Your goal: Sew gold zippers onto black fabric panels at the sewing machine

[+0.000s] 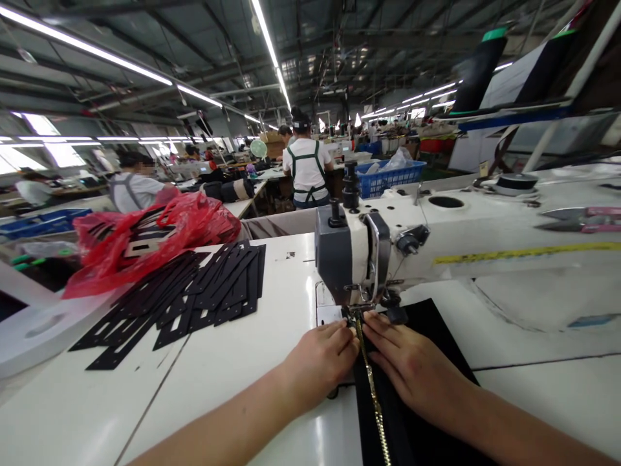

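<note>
A gold-toothed zipper [372,382] runs lengthwise along black fabric [431,323] under the presser foot of a white and grey sewing machine [334,259]. My left hand [323,356] is closed at the zipper's left edge, fingers curled together close to the foot. On the other side, my right hand [412,366] lies flat on the black fabric, its fingers stretched toward the needle and pressing beside the teeth. The fingertips of both hands are close to the presser foot, which partly hides the zipper's far end.
Flat black slotted strips [194,291] lie spread on the table's left, beside a red plastic bag [145,239] of more pieces. Pink-handled snips [582,220] rest on the machine arm. Behind stand a blue basket [388,178] and a person [306,165] in a white shirt.
</note>
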A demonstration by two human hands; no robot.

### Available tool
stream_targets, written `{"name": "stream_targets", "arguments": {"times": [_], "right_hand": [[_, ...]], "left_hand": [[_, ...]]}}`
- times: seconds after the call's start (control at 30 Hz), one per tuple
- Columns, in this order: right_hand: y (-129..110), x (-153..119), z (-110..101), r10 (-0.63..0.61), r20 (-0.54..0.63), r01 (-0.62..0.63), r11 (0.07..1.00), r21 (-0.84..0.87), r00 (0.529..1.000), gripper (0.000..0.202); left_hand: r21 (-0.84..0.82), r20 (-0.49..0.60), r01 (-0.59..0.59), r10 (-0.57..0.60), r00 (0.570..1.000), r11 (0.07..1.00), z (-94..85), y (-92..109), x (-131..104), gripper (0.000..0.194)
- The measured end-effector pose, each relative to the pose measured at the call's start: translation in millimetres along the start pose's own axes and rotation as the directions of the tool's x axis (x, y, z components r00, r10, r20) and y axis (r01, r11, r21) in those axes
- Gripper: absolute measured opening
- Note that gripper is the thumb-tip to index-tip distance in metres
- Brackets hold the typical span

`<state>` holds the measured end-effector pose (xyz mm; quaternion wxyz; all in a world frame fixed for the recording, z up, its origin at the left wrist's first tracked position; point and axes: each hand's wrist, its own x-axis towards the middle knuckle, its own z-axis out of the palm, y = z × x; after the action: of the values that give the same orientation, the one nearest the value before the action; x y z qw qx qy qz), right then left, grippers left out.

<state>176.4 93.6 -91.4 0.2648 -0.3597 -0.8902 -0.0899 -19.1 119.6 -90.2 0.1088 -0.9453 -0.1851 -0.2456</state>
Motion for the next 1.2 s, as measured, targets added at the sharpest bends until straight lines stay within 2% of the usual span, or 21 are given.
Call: {"name": "stream_targets", "arguments": {"times": [0.37, 0.47, 0.57, 0.6, 0.7, 0.83, 0.9, 1.0, 1.1, 1.2], "right_hand": [[8.9, 5.1, 2.5, -0.019, -0.008, 0.019, 0.999, 0.036, 1.0, 0.037], [13.8, 7.0, 4.1, 0.006, 0.005, -0.006, 0.997, 0.074, 1.0, 0.036], [12.8, 3.9, -1.0, 0.023, 0.06, -0.031, 0.992, 0.123, 0.998, 0.033], [9.9, 2.0, -4.6, 0.03, 0.084, -0.041, 0.991, 0.13, 0.996, 0.031], [-4.7, -2.1, -17.2, 0.08, 0.144, -0.102, 0.983, 0.15, 0.986, 0.029], [-20.9, 2.0, -24.4, 0.19, 0.154, -0.222, 0.947, 0.232, 0.97, 0.019], [-23.8, 4.3, -21.4, 0.24, 0.171, -0.28, 0.92, 0.273, 0.956, 0.016], [-25.5, -0.1, -14.5, 0.306, 0.185, -0.351, 0.88, 0.321, 0.934, 0.019], [-27.3, -13.6, -11.1, 0.263, 0.079, -0.274, 0.934, 0.229, 0.962, 0.023], [-29.6, -27.2, -11.7, 0.058, -0.033, -0.059, 0.998, -0.002, 0.998, 0.034]], "left_hand": [[0.061, 0.036, 0.09, -0.092, 0.995, 0.994, 8.8, -4.2, 0.6, 0.027], [0.044, 0.063, 0.116, -0.119, 0.991, 0.992, 5.3, -6.3, 0.8, 0.025], [-0.041, 0.114, 0.166, -0.16, 0.98, 0.985, -2.8, -1.6, -1.9, 0.019], [-0.077, 0.125, 0.186, -0.175, 0.976, 0.98, -5.5, 1.8, -3.3, 0.023], [-0.145, 0.116, 0.252, -0.237, 0.965, 0.957, -10.0, 13.2, -7.1, 0.037], [-0.174, 0.073, 0.309, -0.301, 0.951, 0.935, -7.4, 19.6, -8.3, 0.033], [-0.173, 0.065, 0.305, -0.298, 0.952, 0.936, -5.4, 18.9, -8.3, 0.032], [-0.127, 0.047, 0.231, -0.227, 0.973, 0.965, -5.1, 19.4, -9.7, 0.022], [-0.047, 0.022, 0.139, -0.138, 0.99, 0.989, -8.3, 25.5, -12.5, 0.018], [0.002, 0.005, 0.114, -0.114, 0.993, 0.993, -12.5, 35.9, -14.8, 0.021]]}}
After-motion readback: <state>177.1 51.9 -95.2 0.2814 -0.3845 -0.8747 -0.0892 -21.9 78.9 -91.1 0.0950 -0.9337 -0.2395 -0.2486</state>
